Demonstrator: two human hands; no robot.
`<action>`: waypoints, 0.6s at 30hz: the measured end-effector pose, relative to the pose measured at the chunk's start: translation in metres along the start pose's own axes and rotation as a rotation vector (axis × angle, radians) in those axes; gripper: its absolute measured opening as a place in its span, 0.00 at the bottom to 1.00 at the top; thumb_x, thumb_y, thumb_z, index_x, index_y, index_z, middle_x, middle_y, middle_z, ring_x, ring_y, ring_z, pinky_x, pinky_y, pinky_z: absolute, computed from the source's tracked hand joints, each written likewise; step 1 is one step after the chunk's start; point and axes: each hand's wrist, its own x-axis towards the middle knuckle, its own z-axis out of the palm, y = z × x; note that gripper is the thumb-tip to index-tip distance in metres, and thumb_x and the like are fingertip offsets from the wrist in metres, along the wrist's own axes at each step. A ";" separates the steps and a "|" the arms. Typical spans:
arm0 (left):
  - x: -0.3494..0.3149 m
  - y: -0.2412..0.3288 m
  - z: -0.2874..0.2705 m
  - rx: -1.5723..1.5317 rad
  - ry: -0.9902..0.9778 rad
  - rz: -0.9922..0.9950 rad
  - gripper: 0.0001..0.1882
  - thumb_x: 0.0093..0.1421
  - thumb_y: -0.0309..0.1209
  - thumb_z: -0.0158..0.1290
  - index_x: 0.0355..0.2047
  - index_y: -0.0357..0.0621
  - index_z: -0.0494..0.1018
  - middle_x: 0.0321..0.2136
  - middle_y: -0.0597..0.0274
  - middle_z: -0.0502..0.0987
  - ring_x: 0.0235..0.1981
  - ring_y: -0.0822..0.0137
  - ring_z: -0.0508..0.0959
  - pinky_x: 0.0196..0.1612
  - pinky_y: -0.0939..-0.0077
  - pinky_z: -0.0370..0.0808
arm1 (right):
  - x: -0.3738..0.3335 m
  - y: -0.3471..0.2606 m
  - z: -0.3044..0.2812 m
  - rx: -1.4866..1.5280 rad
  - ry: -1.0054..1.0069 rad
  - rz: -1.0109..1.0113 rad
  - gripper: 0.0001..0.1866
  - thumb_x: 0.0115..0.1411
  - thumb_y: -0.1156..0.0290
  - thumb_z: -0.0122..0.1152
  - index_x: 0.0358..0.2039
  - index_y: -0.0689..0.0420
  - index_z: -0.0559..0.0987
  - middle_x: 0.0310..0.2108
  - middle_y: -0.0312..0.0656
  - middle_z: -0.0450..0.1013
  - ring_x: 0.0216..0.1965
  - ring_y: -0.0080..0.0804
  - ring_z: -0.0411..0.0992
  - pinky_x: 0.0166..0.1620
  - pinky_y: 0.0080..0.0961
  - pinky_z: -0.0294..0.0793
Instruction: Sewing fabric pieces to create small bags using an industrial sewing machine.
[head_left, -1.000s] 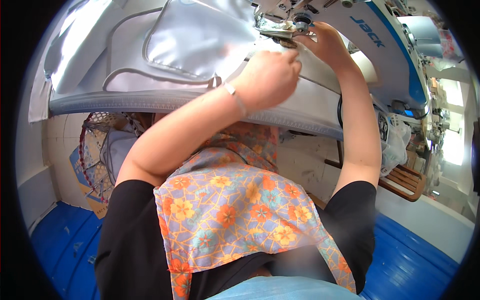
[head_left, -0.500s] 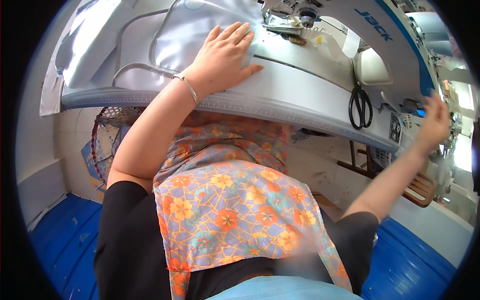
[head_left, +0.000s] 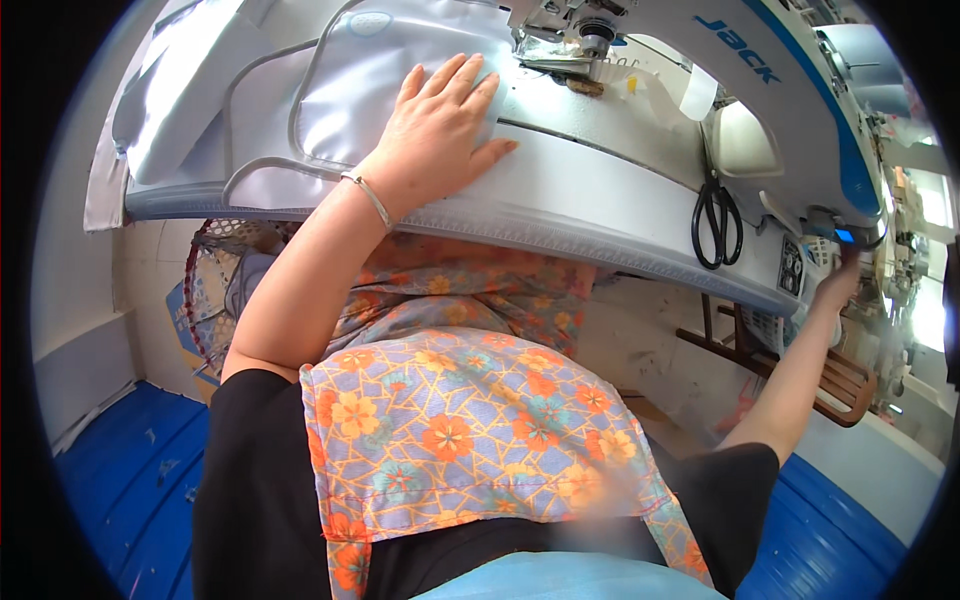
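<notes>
My left hand (head_left: pixel 440 130) lies flat, fingers spread, on a shiny white sheet piece with grey edging (head_left: pixel 345 105). The sheet rests on the bed of a white and blue sewing machine (head_left: pixel 650 145), left of the presser foot and needle area (head_left: pixel 575 50). At the far right, my right hand (head_left: pixel 838 283) reaches to the machine's right end, just below a small lit blue display (head_left: pixel 845 236). Its fingers are hidden or too small to make out, so what they touch does not show.
Black-handled scissors (head_left: pixel 717 225) lie on the table's right part. A ruler strip (head_left: pixel 500 228) runs along the front edge. Below are a netted basket (head_left: pixel 200 290) at left and a brown wooden rack (head_left: pixel 845 385) at right. A white board (head_left: pixel 185 90) leans at the far left.
My right hand has moved down from beside the machine's right end to just under the display. My left hand stays flat on the sheet; the whole view has shifted slightly.
</notes>
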 end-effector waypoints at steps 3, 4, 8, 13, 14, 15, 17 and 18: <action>0.000 0.001 0.001 -0.019 -0.002 0.016 0.37 0.65 0.52 0.51 0.64 0.35 0.65 0.67 0.43 0.62 0.71 0.49 0.57 0.70 0.45 0.52 | -0.007 -0.001 -0.012 -0.013 0.046 0.077 0.32 0.72 0.46 0.42 0.63 0.60 0.70 0.59 0.43 0.72 0.61 0.37 0.68 0.62 0.38 0.64; -0.003 0.001 0.000 -0.015 -0.008 0.014 0.37 0.65 0.52 0.51 0.64 0.35 0.65 0.67 0.43 0.62 0.71 0.49 0.57 0.70 0.45 0.52 | 0.003 -0.017 -0.007 0.044 0.106 0.071 0.33 0.72 0.45 0.43 0.63 0.60 0.70 0.59 0.43 0.72 0.60 0.38 0.69 0.62 0.37 0.64; -0.009 -0.001 -0.001 -0.005 -0.004 -0.012 0.38 0.65 0.53 0.51 0.64 0.35 0.64 0.67 0.43 0.61 0.71 0.49 0.57 0.71 0.45 0.51 | 0.078 -0.055 -0.023 0.017 0.064 -0.040 0.36 0.69 0.43 0.52 0.62 0.62 0.71 0.58 0.48 0.73 0.57 0.38 0.73 0.58 0.32 0.70; -0.026 -0.010 -0.003 0.015 -0.006 -0.055 0.38 0.65 0.54 0.51 0.65 0.37 0.64 0.68 0.42 0.61 0.71 0.49 0.56 0.71 0.44 0.50 | 0.070 -0.047 -0.033 0.109 0.026 0.107 0.33 0.68 0.48 0.55 0.63 0.61 0.71 0.58 0.49 0.73 0.56 0.36 0.73 0.57 0.32 0.73; -0.024 -0.008 -0.005 0.010 -0.001 -0.050 0.38 0.65 0.54 0.51 0.65 0.37 0.64 0.68 0.42 0.61 0.71 0.49 0.56 0.71 0.44 0.50 | 0.053 -0.038 -0.038 0.123 0.047 0.063 0.32 0.69 0.50 0.56 0.63 0.61 0.70 0.58 0.49 0.72 0.56 0.36 0.73 0.57 0.32 0.73; -0.026 -0.007 -0.011 0.033 -0.052 -0.072 0.38 0.65 0.53 0.51 0.66 0.38 0.63 0.69 0.44 0.59 0.72 0.51 0.55 0.72 0.48 0.49 | 0.024 -0.032 -0.030 0.017 0.089 0.035 0.29 0.69 0.54 0.56 0.63 0.62 0.71 0.57 0.48 0.73 0.55 0.35 0.73 0.56 0.32 0.74; -0.034 -0.009 -0.020 0.073 -0.102 -0.126 0.38 0.65 0.52 0.51 0.67 0.39 0.62 0.70 0.46 0.58 0.73 0.52 0.53 0.73 0.51 0.48 | -0.075 -0.056 0.020 -0.214 0.180 -0.138 0.23 0.69 0.65 0.58 0.60 0.63 0.73 0.53 0.46 0.76 0.51 0.33 0.75 0.56 0.30 0.74; -0.032 -0.009 -0.019 0.026 -0.065 -0.077 0.38 0.65 0.54 0.51 0.65 0.38 0.63 0.68 0.44 0.60 0.72 0.50 0.55 0.72 0.48 0.49 | -0.127 -0.067 0.037 -0.163 0.141 -0.223 0.20 0.67 0.68 0.61 0.56 0.63 0.75 0.51 0.45 0.76 0.50 0.33 0.75 0.55 0.29 0.74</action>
